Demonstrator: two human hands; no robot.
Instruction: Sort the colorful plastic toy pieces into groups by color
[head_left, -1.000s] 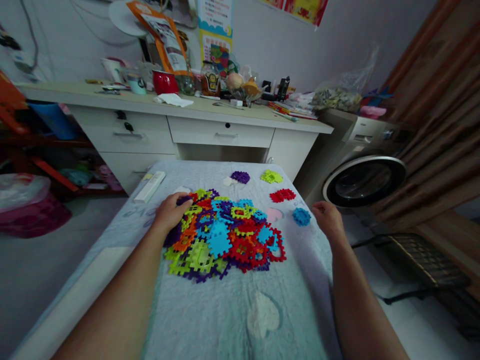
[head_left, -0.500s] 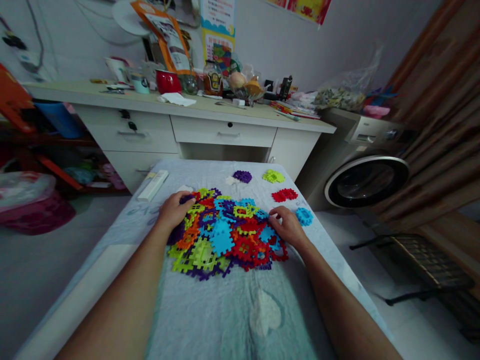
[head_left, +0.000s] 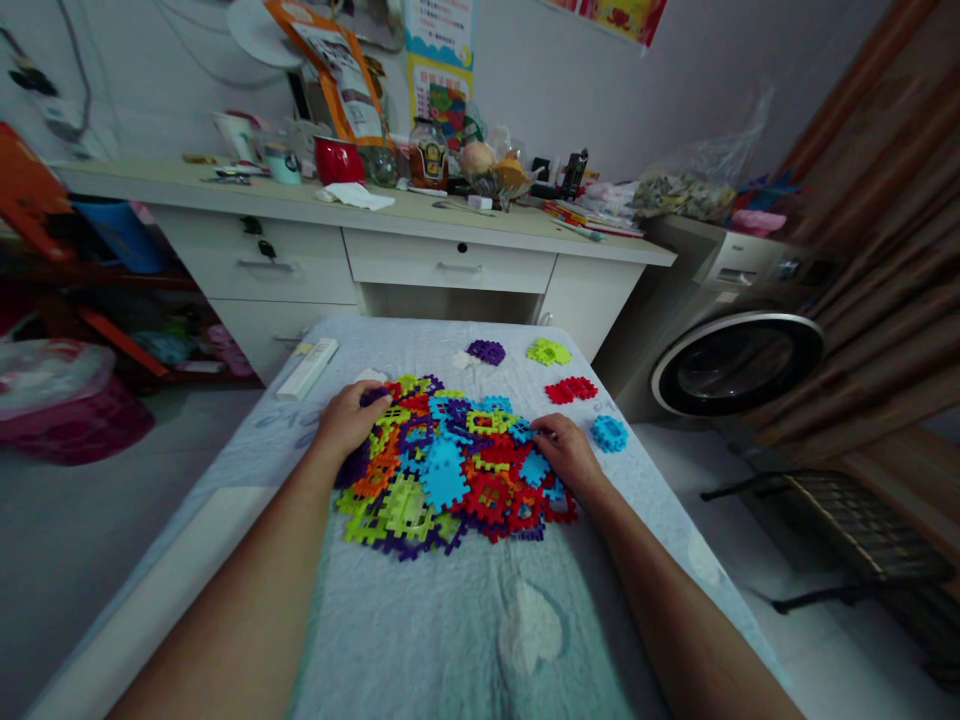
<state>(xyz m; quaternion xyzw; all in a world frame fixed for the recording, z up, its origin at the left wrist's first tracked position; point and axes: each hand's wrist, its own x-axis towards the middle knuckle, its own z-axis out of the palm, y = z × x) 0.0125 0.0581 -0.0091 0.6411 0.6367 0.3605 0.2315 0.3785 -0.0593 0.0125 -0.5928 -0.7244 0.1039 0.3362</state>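
Note:
A heap of interlocking plastic tiles (head_left: 444,472) in blue, red, green, orange and purple lies on the cloth-covered table (head_left: 420,640). My left hand (head_left: 351,420) rests at the heap's left edge, its thumb and fingers closed around a purple tile (head_left: 373,397). On the right side, my right hand (head_left: 568,447) has its fingers bent together at the edge of a blue tile (head_left: 523,430). Its fingertips are partly hidden. Apart from the heap, to the right and back, lie a purple group (head_left: 487,351), a green group (head_left: 549,351), a red group (head_left: 571,389) and a blue group (head_left: 610,433) of tiles.
A long white box (head_left: 307,370) lies at the table's back left. Behind the table stands a white desk (head_left: 420,262) crowded with jars, cups and a red pot (head_left: 340,160). To the right are a washing machine (head_left: 739,365) and a low woven stool (head_left: 862,525).
My right hand has shifted slightly left and up along the heap's edge, onto the blue tile. My left hand stays in place, and the sorted groups look unchanged.

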